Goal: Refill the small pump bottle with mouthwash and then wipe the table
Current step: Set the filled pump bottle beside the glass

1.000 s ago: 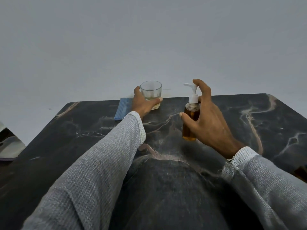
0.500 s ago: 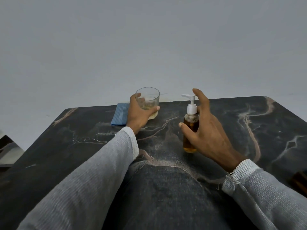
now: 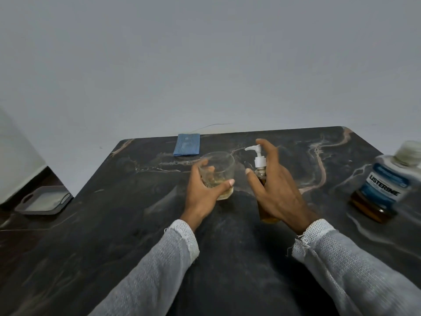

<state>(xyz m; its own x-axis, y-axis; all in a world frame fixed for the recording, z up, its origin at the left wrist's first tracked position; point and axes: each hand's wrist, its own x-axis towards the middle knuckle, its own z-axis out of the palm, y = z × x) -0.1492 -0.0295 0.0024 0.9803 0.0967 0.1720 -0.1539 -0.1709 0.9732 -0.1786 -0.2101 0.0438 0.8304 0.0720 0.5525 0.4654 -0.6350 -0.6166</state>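
Observation:
A small pump bottle (image 3: 260, 166) with a white pump head and amber liquid stands on the dark marble table (image 3: 114, 224). My right hand (image 3: 278, 190) is wrapped around its body, index finger raised beside the pump head. My left hand (image 3: 202, 192) grips a clear glass (image 3: 219, 172) holding a little pale liquid, just left of the bottle. A large mouthwash bottle (image 3: 387, 185) with a blue label, a white cap and a little amber liquid at the bottom stands at the right edge. A folded blue cloth (image 3: 187, 144) lies at the table's far edge.
A grey tray (image 3: 43, 200) sits low on the left, beyond the table's edge. A plain pale wall rises behind the table. My grey knit sleeves cover the near part of the tabletop.
My left hand has pulled the glass away from the blue cloth toward me, close to the pump bottle. The view has tilted down, bringing the mouthwash bottle and tray into sight.

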